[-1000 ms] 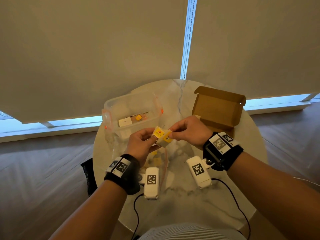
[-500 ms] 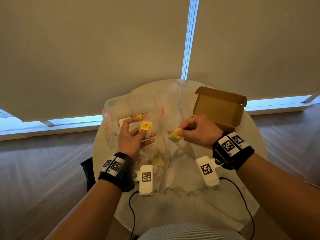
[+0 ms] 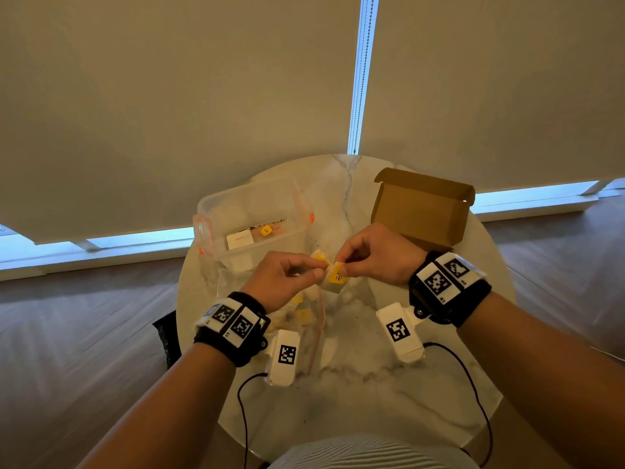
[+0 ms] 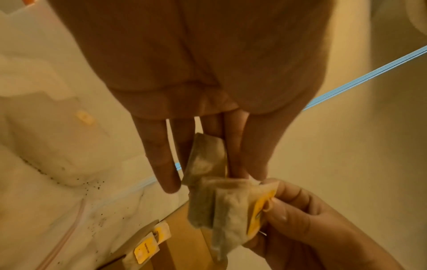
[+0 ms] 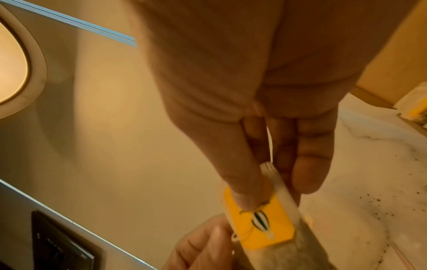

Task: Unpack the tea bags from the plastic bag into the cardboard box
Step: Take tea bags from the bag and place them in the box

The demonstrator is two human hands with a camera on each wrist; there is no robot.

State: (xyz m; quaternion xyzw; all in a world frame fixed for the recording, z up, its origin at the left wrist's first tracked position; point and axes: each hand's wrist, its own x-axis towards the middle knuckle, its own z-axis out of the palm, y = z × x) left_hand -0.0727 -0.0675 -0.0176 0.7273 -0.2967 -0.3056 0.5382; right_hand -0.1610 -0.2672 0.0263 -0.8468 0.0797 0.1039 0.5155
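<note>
While both hands meet over the middle of the round white marble table point(image 3: 338, 418), the head view shows the left hand point(image 3: 287, 279) and the right hand point(image 3: 375, 255) each pinching a small paper tea bag with a yellow tag point(image 3: 333, 274), held up off the table. I judge they are teasing apart two bags that cling together. The clear plastic zip bag with a pink seal strip point(image 3: 313, 319) lies flat beneath the left wrist with more yellow-tagged bags inside it. The open brown cardboard box point(image 3: 419, 211) stands just behind the right hand with its lid up, handy for a short drop. A clear plastic tub with orange clips point(image 3: 253, 214) sits behind the left hand.

From the left wrist, the grip becomes plain: the left hand's fingers point(image 4: 161, 160) hang nearly straight, and one pale tea bag point(image 4: 205, 157) is nipped between thumb and forefinger, while the right hand's curled fingertips point(image 4: 289, 197) clamp the tagged bag. This view alone shows another tea bag point(image 4: 148, 243) lying at the cardboard's edge; whether it is inside the box I cannot tell.

From the right wrist, thumb point(image 5: 235, 164) and forefinger press the yellow tag point(image 5: 258, 221), and loose tea specks dot the marble.
</note>
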